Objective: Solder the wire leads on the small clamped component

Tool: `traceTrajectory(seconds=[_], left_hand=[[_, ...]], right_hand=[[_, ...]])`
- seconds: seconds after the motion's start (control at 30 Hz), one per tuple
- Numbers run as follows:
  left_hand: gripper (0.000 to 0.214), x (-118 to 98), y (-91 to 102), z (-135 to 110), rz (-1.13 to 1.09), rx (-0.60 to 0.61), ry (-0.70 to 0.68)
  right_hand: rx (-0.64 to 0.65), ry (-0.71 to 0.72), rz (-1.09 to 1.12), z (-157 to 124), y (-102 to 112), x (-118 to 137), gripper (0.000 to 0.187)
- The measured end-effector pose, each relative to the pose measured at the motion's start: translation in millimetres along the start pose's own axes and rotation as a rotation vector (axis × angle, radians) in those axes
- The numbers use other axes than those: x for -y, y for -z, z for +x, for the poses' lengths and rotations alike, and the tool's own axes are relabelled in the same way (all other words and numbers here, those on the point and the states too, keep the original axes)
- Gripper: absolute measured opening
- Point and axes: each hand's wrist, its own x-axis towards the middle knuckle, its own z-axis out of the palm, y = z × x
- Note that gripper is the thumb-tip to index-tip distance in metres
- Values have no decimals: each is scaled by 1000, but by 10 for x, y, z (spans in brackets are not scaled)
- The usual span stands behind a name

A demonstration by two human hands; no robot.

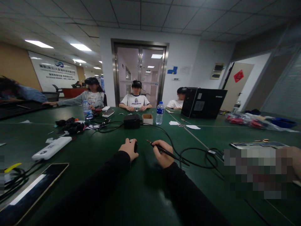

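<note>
My right hand (163, 153) is closed round a black soldering iron (168, 153) like a pen. Its thin pointed tip is directed left, toward my left hand, with a gap between. My left hand (129, 149) is curled over a small dark, rounded object (135, 146), mostly hidden by the fingers; I cannot make out its kind. Both hands are just above or on the green table (141, 188). Beyond them sit a black box (131, 121) and a small open cardboard box (147, 119). A black cable (170, 139) loops to the right of my right hand.
A water bottle (159, 113) stands beyond my hands. At left are a white power strip (53, 148), a phone (35, 191) and tangled black items (70, 125). A black computer case (203, 103) stands at right. Several people sit around; another person's hand (296, 161) is at far right.
</note>
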Motion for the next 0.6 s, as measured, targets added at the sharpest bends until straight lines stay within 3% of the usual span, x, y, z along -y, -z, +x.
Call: traceTrajectory(seconds=[0.13, 0.3, 0.43, 0.53, 0.6], left_hand=[[65, -209, -81, -171, -21, -26, -59], [72, -197, -65, -261, -47, -7, -69], [79, -2, -13, 11, -227, -15, -15], [67, 179, -63, 373, -425, -33, 99], [54, 269, -152, 591, -560, -37, 99]], right_hand=[[5, -40, 7, -4, -22, -30, 15], [37, -85, 27, -14, -52, -59, 15], [44, -96, 33, -16, -60, -58, 15], [64, -103, 74, -18, -69, -61, 15], [87, -107, 113, -22, -81, -70, 16]])
